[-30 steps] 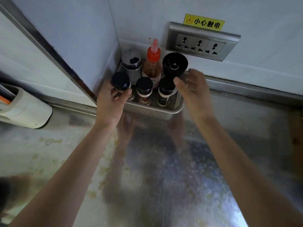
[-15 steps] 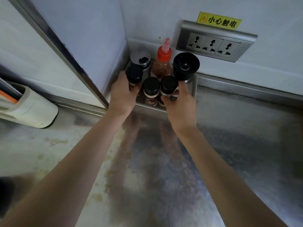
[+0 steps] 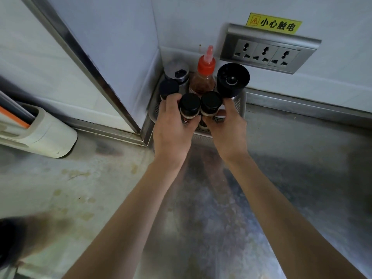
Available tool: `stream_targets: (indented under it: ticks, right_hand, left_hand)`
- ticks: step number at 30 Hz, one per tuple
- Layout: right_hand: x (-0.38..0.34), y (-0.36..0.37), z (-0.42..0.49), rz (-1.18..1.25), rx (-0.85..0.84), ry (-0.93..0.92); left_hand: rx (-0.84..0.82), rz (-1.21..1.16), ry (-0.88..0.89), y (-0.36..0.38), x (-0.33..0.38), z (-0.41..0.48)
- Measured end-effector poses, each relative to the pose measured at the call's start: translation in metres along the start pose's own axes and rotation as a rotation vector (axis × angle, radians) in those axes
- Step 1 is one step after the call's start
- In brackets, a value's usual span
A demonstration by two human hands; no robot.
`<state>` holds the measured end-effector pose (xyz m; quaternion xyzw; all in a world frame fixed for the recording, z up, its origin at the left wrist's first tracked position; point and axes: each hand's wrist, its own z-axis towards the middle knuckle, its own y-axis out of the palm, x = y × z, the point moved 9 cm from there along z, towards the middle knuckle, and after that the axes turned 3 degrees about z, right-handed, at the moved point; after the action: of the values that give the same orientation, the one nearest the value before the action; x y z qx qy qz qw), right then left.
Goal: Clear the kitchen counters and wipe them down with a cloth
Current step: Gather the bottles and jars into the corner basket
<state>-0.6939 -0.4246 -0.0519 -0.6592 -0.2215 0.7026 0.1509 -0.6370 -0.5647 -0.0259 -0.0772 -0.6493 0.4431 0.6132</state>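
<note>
The near part of the steel surface (image 3: pixel 201 214) is bare between the forearms, with dried yellowish stains (image 3: pixel 80 174) to the near left. Both arms reach to the far corner, where a perforated metal tray (image 3: pixel 240 105) sits against the two walls. The left grip (image 3: pixel 171 125) is wrapped round the middle jar (image 3: pixel 189 103) of the tray's near row, fingers on its left side and thumb on its right. The right grip (image 3: pixel 227 129) is wrapped round the right jar (image 3: pixel 211 100), thumb across the front and fingers behind, near the black grinder (image 3: pixel 232 79). Whether either palm also bears on the tray rim cannot be told. The left jar (image 3: pixel 169 88) stands free just beside the left fingertips. The far row holds a steel shaker (image 3: pixel 177 72), a red-capped squeeze bottle (image 3: pixel 203 77) and the grinder. The jars are judged small, rigid, light and probably glass: hold each by the body below the cap, not by the cap, and lift straight up to clear the neighbours. The squeeze bottle is judged soft-walled, so hold it low and lightly. To the left lies a white holder (image 3: pixel 40 131). On the far wall is a triple socket (image 3: pixel 267 55) under a yellow warning label (image 3: pixel 273 23), so keep a wet cloth clear of it.
</note>
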Motion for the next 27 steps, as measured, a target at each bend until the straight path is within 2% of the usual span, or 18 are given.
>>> stream_targets:
  ticks: [10, 17, 21, 27]
  right_hand:
    - [-0.014, 0.024, -0.005, -0.025, -0.048, -0.052]
    - [-0.016, 0.027, 0.004, -0.105, 0.010, -0.039]
    - [-0.009, 0.026, 0.007, -0.060, 0.029, 0.026]
    - [-0.002, 0.027, 0.005, -0.022, -0.059, 0.066]
  left_hand:
    - [0.154, -0.072, -0.057, -0.023, -0.030, -0.004]
    - [0.087, 0.023, -0.048, -0.008, -0.023, 0.008]
    - [0.094, 0.019, -0.079, -0.005, -0.019, 0.009]
    - [0.101, -0.024, -0.125, -0.009, -0.021, 0.004]
